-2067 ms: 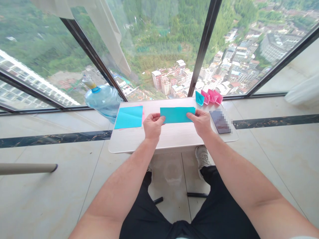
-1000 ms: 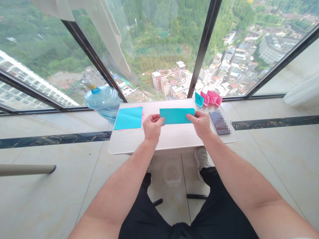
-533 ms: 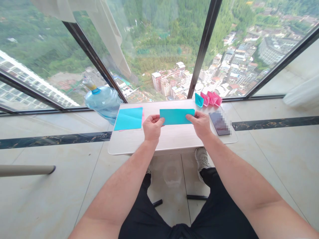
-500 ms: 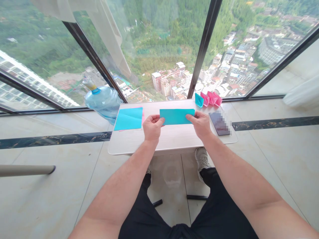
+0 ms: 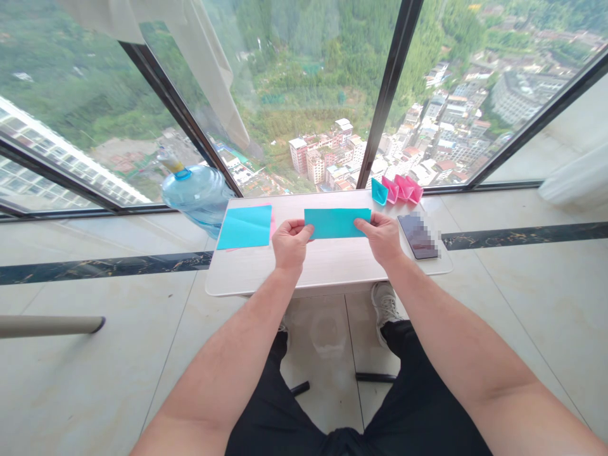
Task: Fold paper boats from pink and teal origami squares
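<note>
Between my two hands is a blue sheet of paper point(image 5: 334, 223), folded into a long rectangle and held level above the table. My left hand point(image 5: 291, 242) pinches its left end, thumb on top. At the right end my right hand point(image 5: 382, 237) grips it the same way. Flat on the table's left side lies another blue paper sheet point(image 5: 244, 227), with pink paper point(image 5: 273, 221) showing from under its edge. A blue folded paper boat point(image 5: 379, 191) stands at the back right, beside several pink paper boats point(image 5: 403, 189).
The small pale table point(image 5: 256, 273) stands against tall windows. A phone point(image 5: 418, 235) lies on its right end. Behind its left end is a large blue water bottle point(image 5: 197, 193). A beige pole point(image 5: 50, 325) reaches in at the left. My shoe point(image 5: 386, 307) is below the front edge.
</note>
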`<state>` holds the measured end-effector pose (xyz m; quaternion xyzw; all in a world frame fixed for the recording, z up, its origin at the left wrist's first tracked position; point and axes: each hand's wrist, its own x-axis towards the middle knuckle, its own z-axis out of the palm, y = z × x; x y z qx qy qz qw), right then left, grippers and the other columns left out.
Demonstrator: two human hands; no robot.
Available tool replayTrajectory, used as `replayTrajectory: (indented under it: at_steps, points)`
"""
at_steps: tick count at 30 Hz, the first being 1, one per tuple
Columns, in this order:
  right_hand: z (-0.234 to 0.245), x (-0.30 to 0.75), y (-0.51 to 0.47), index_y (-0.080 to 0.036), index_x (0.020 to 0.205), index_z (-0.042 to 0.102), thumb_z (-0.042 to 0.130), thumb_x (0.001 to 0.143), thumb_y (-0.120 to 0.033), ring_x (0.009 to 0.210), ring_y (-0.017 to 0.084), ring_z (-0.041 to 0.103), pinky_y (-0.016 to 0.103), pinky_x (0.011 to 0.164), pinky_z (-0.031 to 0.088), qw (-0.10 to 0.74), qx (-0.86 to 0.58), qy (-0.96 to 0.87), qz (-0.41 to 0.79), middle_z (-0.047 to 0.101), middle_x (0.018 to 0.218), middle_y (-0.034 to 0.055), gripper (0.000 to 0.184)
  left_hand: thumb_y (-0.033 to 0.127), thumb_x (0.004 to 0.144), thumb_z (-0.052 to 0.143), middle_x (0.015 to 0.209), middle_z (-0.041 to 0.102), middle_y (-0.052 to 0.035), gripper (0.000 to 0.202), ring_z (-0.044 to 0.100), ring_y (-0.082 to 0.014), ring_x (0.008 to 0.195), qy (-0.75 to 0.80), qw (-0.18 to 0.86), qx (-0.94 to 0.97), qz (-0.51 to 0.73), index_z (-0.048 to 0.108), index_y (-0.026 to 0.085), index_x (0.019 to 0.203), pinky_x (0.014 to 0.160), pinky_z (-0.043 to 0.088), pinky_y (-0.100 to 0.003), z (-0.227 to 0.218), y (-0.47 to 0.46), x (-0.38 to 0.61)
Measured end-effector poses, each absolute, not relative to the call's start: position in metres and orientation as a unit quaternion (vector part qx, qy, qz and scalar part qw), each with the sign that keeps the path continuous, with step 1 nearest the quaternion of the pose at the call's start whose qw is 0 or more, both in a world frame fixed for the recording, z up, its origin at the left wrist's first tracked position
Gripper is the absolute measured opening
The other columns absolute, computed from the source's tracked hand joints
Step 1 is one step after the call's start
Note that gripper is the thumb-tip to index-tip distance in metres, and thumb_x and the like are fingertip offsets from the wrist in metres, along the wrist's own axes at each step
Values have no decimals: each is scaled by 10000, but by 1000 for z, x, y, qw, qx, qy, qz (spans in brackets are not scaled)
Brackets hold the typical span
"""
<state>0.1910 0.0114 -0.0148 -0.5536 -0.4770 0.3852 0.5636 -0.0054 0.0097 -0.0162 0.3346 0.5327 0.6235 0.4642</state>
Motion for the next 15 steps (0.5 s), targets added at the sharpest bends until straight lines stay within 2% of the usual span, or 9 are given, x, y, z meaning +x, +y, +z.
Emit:
replayTrajectory:
  at_steps: [9,15]
  points:
    - [-13,191,11,-206,567,488,741,688,-375,579,96,289,269,533,245,563,-555,-478,382,337,578,-60,327,342,562,854,730,702,-29,364,663,-166,683,534,462,337,623,665,163,817,623,563,-301,-15,9,-5]
    - [-18,192,13,-198,596,540,751,706,-387,575,103,386,266,557,330,557,-561,-480,380,431,580,-53,304,326,581,838,735,696,-24,339,660,-170,682,539,456,338,623,670,170,831,628,561,-312,-18,11,-6]
